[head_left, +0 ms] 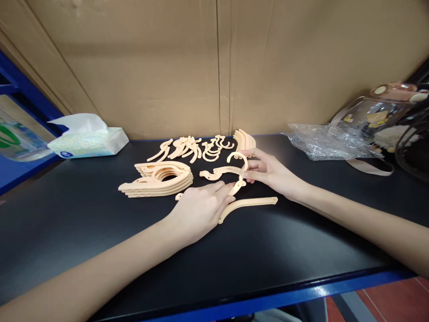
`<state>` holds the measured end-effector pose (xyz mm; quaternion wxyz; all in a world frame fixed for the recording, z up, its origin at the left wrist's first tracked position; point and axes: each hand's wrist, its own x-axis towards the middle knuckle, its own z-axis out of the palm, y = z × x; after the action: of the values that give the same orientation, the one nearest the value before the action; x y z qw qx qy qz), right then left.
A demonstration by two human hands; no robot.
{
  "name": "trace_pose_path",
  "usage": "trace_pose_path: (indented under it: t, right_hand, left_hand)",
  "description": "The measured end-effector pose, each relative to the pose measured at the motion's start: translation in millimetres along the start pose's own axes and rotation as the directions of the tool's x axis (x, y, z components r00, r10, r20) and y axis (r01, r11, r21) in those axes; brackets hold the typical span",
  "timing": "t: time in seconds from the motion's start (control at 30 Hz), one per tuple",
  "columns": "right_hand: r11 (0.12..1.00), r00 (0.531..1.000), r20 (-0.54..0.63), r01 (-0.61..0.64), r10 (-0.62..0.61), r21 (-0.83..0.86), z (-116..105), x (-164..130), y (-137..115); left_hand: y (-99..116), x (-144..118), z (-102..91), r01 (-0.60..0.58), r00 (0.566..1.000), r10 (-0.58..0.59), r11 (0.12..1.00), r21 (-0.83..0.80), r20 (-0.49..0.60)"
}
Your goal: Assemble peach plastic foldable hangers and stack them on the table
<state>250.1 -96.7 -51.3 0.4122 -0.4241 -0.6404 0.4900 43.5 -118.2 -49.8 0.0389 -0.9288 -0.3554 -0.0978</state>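
Observation:
Between finger and thumb, my right hand (259,169) pinches a pale peach plastic hanger hook (246,163), its curve pointing up. The hook's lower end meets a hanger arm piece (237,188), which my left hand (204,205) grips from above; most of that piece is hidden under the palm. A loose hanger arm (250,202) lies just in front of my left fingertips. Behind the hands rests another curved hanger arm (214,173), partly covered by the hook. To the left is a stack of folded hangers (161,181).
Along the back of the black table (284,250) lie small arm pieces (187,148), a group of hooks (217,147) and stacked arms (244,139). A tissue pack (90,138) stands at the left. A clear plastic bag (321,141) and transparent bottle (375,112) are at the right.

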Motion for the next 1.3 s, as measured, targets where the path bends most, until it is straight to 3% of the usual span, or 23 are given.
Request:
trace_pose_path:
  t: [0.37, 0.47, 0.53, 0.6, 0.67, 0.73, 0.8, 1.03, 1.17, 1.3]
  right_hand:
    - [0.997, 0.996, 0.048, 0.075, -0.074, -0.023, 0, -3, -7]
    - [0.986, 0.992, 0.036, 0.124, -0.121, -0.114, 2, -6, -10]
    - [0.952, 0.987, 0.04, 0.16, -0.155, -0.261, 2, -9, -11]
    - [0.854, 0.975, 0.117, 0.223, -0.191, -0.47, 3, -12, -11]
    - [0.711, 0.935, 0.278, 0.348, -0.22, -0.611, 2, -15, -12]
    - [0.615, 0.871, 0.431, 0.478, -0.237, -0.627, 1, -17, -12]
    - [0.589, 0.825, 0.512, 0.542, -0.239, -0.599, 1, -18, -13]
    - [0.579, 0.839, 0.501, 0.521, -0.212, -0.627, 2, -17, -15]
    - [0.569, 0.857, 0.454, 0.505, -0.243, -0.649, 3, -18, -14]
    - [0.504, 0.857, 0.425, 0.515, -0.291, -0.693, 2, -20, -16]
  left_hand:
    - [4, 1, -5.0, 0.09, 0.995, -0.085, 0.992, -0.09, 0.059]
    - [1, -1, -9.5, 0.155, 0.987, -0.146, 0.966, -0.208, 0.061]
    - [-4, -3, -11.0, 0.173, 0.985, -0.166, 0.93, -0.325, 0.051]
    - [-8, -3, -10.5, 0.178, 0.983, -0.177, 0.86, -0.477, 0.047]
    - [-12, -3, -8.4, 0.198, 0.978, -0.192, 0.746, -0.636, 0.079]
    - [-14, -1, -6.3, 0.248, 0.966, -0.215, 0.601, -0.76, 0.145]
    - [-15, 1, -5.7, 0.301, 0.948, -0.238, 0.467, -0.832, 0.21]
    - [-10, 7, -14.0, 0.405, 0.887, -0.321, 0.191, -0.894, 0.333]
    - [-8, 6, -16.7, 0.458, 0.851, -0.339, 0.109, -0.882, 0.4]
    - [-9, 5, -16.8, 0.469, 0.833, -0.337, 0.009, -0.883, 0.439]
